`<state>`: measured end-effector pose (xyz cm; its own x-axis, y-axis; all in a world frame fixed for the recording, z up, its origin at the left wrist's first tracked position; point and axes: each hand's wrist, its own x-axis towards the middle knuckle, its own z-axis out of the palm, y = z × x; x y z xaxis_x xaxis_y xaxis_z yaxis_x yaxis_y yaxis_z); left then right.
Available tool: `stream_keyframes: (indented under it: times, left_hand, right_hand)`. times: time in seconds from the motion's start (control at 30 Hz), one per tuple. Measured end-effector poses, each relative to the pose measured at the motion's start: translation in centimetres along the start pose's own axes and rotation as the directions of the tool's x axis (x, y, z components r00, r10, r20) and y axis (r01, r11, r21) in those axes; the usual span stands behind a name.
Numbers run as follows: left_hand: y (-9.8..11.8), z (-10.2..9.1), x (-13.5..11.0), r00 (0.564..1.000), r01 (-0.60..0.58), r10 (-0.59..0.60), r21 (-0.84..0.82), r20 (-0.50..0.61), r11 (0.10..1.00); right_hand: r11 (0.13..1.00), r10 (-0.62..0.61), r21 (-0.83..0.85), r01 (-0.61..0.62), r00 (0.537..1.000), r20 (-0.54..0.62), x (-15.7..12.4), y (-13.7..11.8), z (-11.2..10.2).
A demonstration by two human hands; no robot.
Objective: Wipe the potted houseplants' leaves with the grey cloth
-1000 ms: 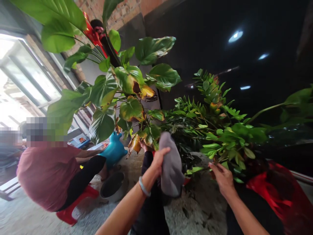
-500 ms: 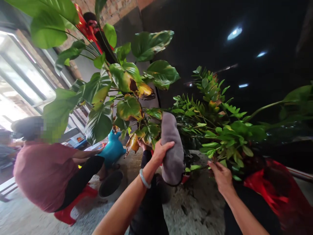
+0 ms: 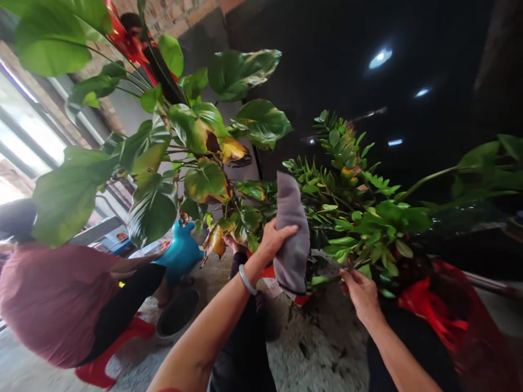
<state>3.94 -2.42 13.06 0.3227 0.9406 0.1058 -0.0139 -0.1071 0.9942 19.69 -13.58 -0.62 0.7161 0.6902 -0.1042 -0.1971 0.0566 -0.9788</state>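
Observation:
My left hand (image 3: 274, 239), with a pale bangle on the wrist, grips a folded grey cloth (image 3: 292, 239) that stands upright, thumb across its face. My right hand (image 3: 362, 291) is closed in a pinch at the lower left edge of a bushy green plant (image 3: 379, 228). A thin stem of that plant seems to be between its fingertips, though the spot is small and partly hidden. To the left of the cloth rises a tall broad-leaved plant (image 3: 206, 179) with several yellowed, brown-edged leaves.
Another person in a pink shirt (image 3: 57, 299) sits on a red stool (image 3: 102, 354) at left, near a blue animal-shaped toy (image 3: 183, 247) and a dark bucket (image 3: 178, 313). Behind the yellowed leaves shows another hand (image 3: 233, 245). Red wrapping (image 3: 429, 310) lies at lower right.
The view has shifted slightly, moving the surroundings left. The grey cloth has turned and bent, showing a narrower, curved shape. My right hand stays pinched beside the bushy plant.

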Motion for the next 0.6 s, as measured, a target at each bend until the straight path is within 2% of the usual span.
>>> stream_keyframes:
  times: [0.07, 0.1, 0.17, 0.2, 0.27, 0.33, 0.4, 0.47, 0.5, 0.53, 0.6]
  left_hand:
    - [-2.2, -0.3, -1.1, 0.986, 0.116, -0.132, 0.139, 0.107, 0.983]
    - [-2.7, -0.7, -1.8, 0.963, 0.157, -0.196, 0.204, 0.185, 0.966]
    - [-2.4, -1.7, -2.6, 0.916, 0.174, -0.257, 0.272, 0.309, 0.946]
    - [-1.6, -2.0, -2.7, 0.912, 0.155, -0.243, 0.271, 0.33, 0.95]
    - [0.4, -1.9, -1.9, 0.949, 0.082, -0.141, 0.208, 0.283, 0.975]
    - [1.9, -1.2, -0.5, 0.986, -0.001, -0.013, 0.084, 0.166, 0.996]
    - [1.7, -0.2, 0.5, 0.998, -0.059, 0.06, -0.018, 0.026, 0.998]
    - [0.0, 0.5, 0.6, 1.0, -0.009, 0.009, -0.003, -0.026, 1.0]
    - [-1.1, 0.5, 0.3, 0.999, 0.053, -0.054, 0.054, 0.005, 0.997]
    - [-2.1, 0.3, -0.3, 0.99, 0.118, -0.127, 0.129, 0.065, 0.985]
    - [-3.3, -0.5, -1.5, 0.938, 0.201, -0.263, 0.265, 0.224, 0.943]
  right_hand:
    - [1.0, -0.009, 0.006, 0.009, 1.0, -0.007, 0.0, 0.1, -0.1]
    - [1.0, -0.008, 0.01, 0.008, 1.0, -0.011, 0.1, 0.1, -0.2]
    - [1.0, 0.001, 0.024, -0.001, 1.0, -0.019, 0.1, 0.2, -0.3]
    - [0.999, 0.006, 0.032, -0.005, 1.0, -0.023, 0.1, 0.2, -0.4]
    - [0.999, 0.009, 0.046, -0.008, 0.999, -0.033, 0.2, 0.2, -0.5]
    - [0.999, 0.004, 0.048, -0.002, 0.999, -0.045, 0.2, 0.1, -0.4]
    - [0.999, -0.01, 0.042, 0.012, 0.998, -0.054, 0.2, 0.0, -0.3]
    - [0.999, -0.027, 0.043, 0.03, 0.998, -0.058, 0.3, 0.0, -0.1]
    - [0.998, -0.033, 0.046, 0.035, 0.998, -0.06, 0.3, 0.1, 0.0]
    - [0.998, -0.034, 0.051, 0.037, 0.997, -0.063, 0.3, 0.1, 0.0]
    - [0.998, -0.025, 0.058, 0.03, 0.997, -0.071, 0.3, 0.2, 0.0]
